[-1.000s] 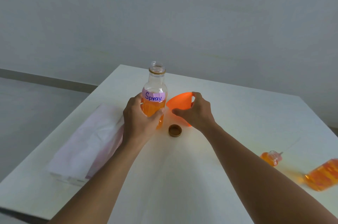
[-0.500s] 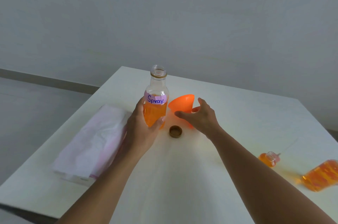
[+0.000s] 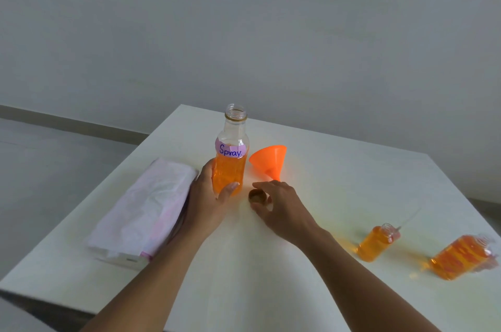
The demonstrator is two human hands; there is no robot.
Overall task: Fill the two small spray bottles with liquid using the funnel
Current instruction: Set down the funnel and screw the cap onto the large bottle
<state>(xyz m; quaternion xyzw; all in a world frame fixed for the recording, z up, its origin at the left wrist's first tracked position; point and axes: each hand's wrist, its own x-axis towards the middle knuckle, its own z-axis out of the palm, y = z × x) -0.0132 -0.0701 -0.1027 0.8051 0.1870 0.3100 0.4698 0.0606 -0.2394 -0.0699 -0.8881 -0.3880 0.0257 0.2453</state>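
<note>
My left hand grips the lower body of an uncapped clear bottle labelled "Spray", about half full of orange liquid, standing upright. An orange funnel lies on its side just right of the bottle. My right hand has its fingers curled round the brown bottle cap on the table in front of the bottle. Two small spray bottles holding orange liquid stand at the right: a smaller one with an open neck and a larger one, blurred.
A white table carries everything, with a grey wall behind it. A pack of tissues in pinkish-white plastic lies left of my left hand. A thin clear spray tube lies beyond the smaller spray bottle.
My right hand let go of the funnel, which now lies alone, and came back toward me onto the brown cap. My left hand stays on the bottle.
</note>
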